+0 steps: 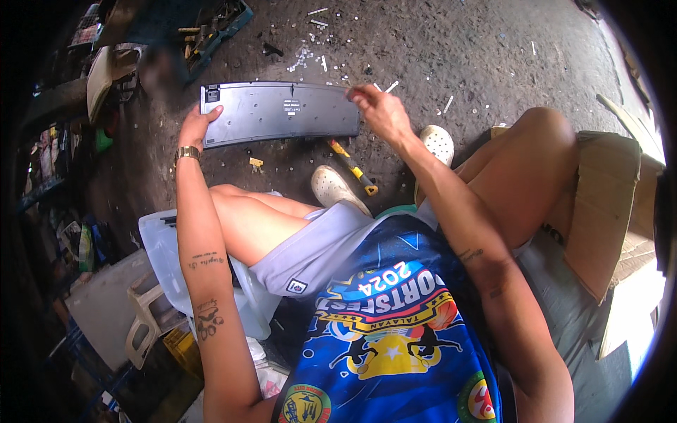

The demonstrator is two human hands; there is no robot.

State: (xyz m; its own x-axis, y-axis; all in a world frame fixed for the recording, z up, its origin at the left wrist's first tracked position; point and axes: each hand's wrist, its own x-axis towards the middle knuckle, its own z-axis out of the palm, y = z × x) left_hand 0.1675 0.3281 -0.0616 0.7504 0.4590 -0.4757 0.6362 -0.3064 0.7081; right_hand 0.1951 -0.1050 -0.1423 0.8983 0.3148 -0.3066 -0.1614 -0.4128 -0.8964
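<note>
A black computer keyboard [264, 113] is held out in front of me with its underside up, showing small screw points, a label and a black piece at its far left corner. My left hand [196, 127] grips its left end, thumb on the underside and fingers beneath. At the far right corner, my right hand [381, 109] has its fingers curled and pinched against the edge. Whether a small part sits between those fingertips is too small to tell. Below the keyboard, a yellow and black utility knife [355, 168] lies on the ground.
Small white bits [305, 58] and strips litter the dark floor [437, 49]. A blue crate [224, 32] with tools stands at the far left. Close to my left leg is a translucent plastic bin [159, 243]; cardboard [603, 211] leans on my right. A small yellow piece [256, 162] lies nearby.
</note>
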